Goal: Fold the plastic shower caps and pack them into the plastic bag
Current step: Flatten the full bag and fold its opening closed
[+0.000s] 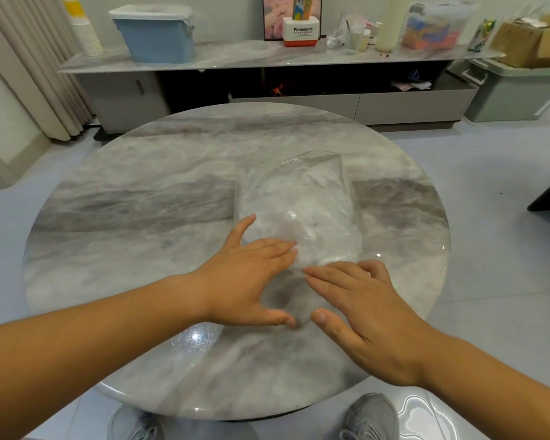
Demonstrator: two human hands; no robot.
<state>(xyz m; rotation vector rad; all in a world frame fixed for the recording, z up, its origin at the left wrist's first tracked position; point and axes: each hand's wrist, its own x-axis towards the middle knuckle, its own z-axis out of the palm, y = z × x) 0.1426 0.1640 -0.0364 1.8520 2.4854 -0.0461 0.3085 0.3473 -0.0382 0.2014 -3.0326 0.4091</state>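
Hands: left hand (251, 281) and right hand (369, 315), both flat, fingers straight and spread, palms down, gripping nothing. Fingertips of the two nearly meet at the near end of the plastic bag (302, 201); thumbs lie close together nearer the body.

Plastic bag: clear, lying lengthwise at the centre of the counter (140, 249), far end pointing away, with a small white label near that end. It bulges with a crumpled whitish mass, judged to be the shower caps (311, 217); a count cannot be made.

Purpose of hold: the flat palms appear to press the near film down against the counter, probably to smooth it and drive out air so the pack lies thin. Whether the film under the hands is the bag's own mouth or a separate cap cannot be told.

Counter: round, grey marble pattern, glossy.

Surroundings: long shelf (235, 58) beyond, bearing a blue bin (156, 36), stacked paper cups (86, 33), a Panasonic box (302, 33), a cream bottle (391, 23), a clear storage box (435, 27) and a cardboard box (534, 42). Grey shoes (372, 417) show below the counter's rim.

Obstructions: none near the bag; all shelf items stand well apart.
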